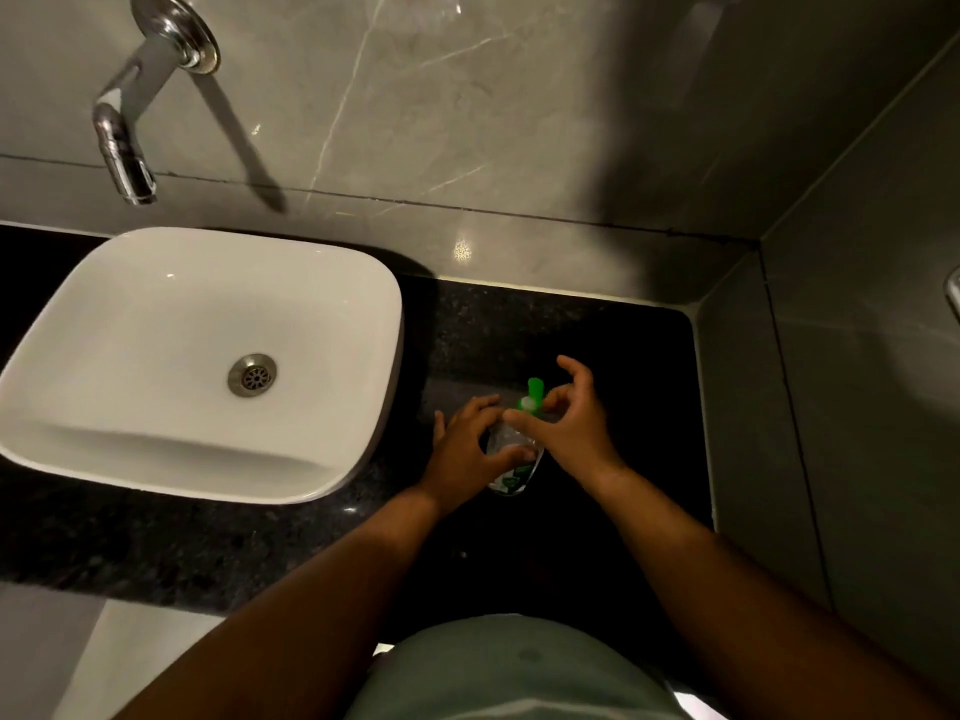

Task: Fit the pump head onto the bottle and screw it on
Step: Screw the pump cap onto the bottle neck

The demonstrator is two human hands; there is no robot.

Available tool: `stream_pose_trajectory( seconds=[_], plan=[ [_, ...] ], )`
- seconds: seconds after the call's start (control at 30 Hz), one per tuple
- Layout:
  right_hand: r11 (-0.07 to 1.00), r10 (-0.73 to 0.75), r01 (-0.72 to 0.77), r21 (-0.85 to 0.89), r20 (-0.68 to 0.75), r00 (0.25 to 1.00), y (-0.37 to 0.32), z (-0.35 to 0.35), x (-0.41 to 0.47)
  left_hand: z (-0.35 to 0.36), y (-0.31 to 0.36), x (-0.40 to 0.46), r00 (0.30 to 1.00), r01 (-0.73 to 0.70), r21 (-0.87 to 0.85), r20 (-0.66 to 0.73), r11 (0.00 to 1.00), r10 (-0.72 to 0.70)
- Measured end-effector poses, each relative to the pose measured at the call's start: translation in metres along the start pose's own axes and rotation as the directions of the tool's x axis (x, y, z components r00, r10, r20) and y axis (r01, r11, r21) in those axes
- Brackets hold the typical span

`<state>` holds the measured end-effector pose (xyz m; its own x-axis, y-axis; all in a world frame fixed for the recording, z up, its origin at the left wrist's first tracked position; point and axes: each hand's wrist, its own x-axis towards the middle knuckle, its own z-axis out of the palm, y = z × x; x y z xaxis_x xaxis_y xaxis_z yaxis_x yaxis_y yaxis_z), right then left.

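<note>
A clear bottle (511,454) with a green-and-white label stands on the black granite counter (597,324), right of the basin. A green pump head (534,393) sits on top of its neck, nozzle pointing away from me. My left hand (470,449) wraps the bottle's body from the left. My right hand (569,418) is at the neck, with thumb and index finger pinched around the pump's collar and the other fingers spread. Whether the collar is threaded on is hidden by the fingers.
A white vessel basin (363,304) with a metal drain stands to the left. A chrome wall tap (124,142) hangs above it. Grey tiled walls close the back and the right side (857,356). My torso is at the counter's front edge.
</note>
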<state>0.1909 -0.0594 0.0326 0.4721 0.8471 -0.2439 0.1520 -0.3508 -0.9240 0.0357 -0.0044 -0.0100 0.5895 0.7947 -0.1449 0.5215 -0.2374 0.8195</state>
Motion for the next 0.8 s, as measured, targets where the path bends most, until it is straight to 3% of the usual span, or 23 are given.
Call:
stream_pose_trajectory(
  seconds=[0.17,0.33,0.47,0.63,0.8],
  plan=[
    [0.987,0.015,-0.036,0.158,0.132,0.991,0.003,-0.003,0.001,0.000,0.001,0.002,0.999,0.038,0.010,-0.010,0.999,-0.038],
    [0.996,-0.057,0.056,0.064,0.020,0.998,0.000,-0.005,0.001,0.000,0.004,0.002,0.999,0.035,0.001,-0.003,0.999,-0.035],
    [0.991,-0.016,-0.009,0.134,0.178,0.984,-0.002,-0.008,0.001,0.000,0.001,0.005,0.999,0.044,0.004,-0.017,0.999,-0.044],
    [0.998,-0.034,0.029,0.061,0.074,0.997,-0.002,-0.010,0.005,-0.001,0.001,0.004,0.999,0.036,-0.004,0.003,0.999,-0.036],
    [0.990,0.002,-0.027,0.136,0.183,0.983,0.001,-0.010,0.004,-0.002,0.004,0.004,0.999,0.047,0.004,-0.006,0.999,-0.047]
  ],
)
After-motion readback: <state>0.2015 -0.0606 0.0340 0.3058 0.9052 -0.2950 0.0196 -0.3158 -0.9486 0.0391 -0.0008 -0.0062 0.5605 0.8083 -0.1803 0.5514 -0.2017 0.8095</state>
